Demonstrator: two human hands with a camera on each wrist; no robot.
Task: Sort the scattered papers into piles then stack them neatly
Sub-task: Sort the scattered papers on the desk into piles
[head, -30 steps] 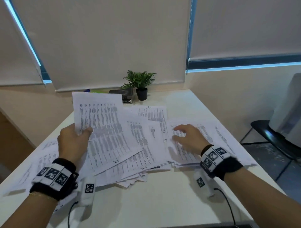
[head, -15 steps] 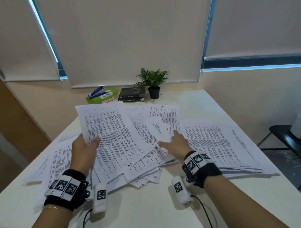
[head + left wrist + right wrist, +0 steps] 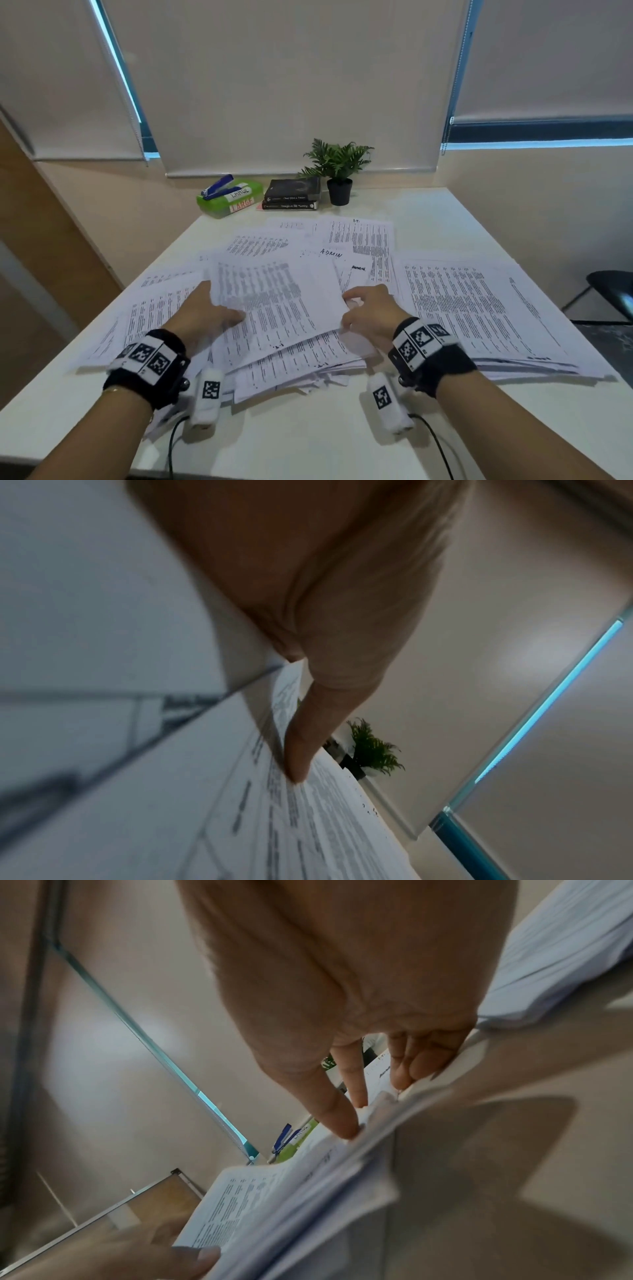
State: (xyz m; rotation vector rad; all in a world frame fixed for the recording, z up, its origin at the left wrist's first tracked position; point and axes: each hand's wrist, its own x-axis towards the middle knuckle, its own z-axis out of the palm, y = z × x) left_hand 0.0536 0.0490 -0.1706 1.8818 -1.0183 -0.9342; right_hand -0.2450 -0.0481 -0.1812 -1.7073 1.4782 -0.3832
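Observation:
Printed papers lie scattered over the white table (image 3: 308,442). A loose heap (image 3: 301,363) sits in the middle, with a flatter pile on the right (image 3: 479,308) and another on the left (image 3: 154,308). My left hand (image 3: 222,310) grips the left edge of the top sheet (image 3: 281,294), thumb on its printed face (image 3: 298,756). At the sheet's right edge, my right hand (image 3: 356,305) pinches the paper with curled fingertips (image 3: 346,1123). Sheets marked ADMIN (image 3: 331,254) and I.T. (image 3: 356,221) lie farther back.
Along the back wall stand a green box (image 3: 236,202) with a blue stapler (image 3: 216,186) on it, two dark books (image 3: 291,198) and a small potted plant (image 3: 339,171). A black chair (image 3: 609,287) stands off the table's right side.
My left hand has lowered the raised sheet onto the middle heap. The right hand has left the right pile and taken the sheet's right edge.

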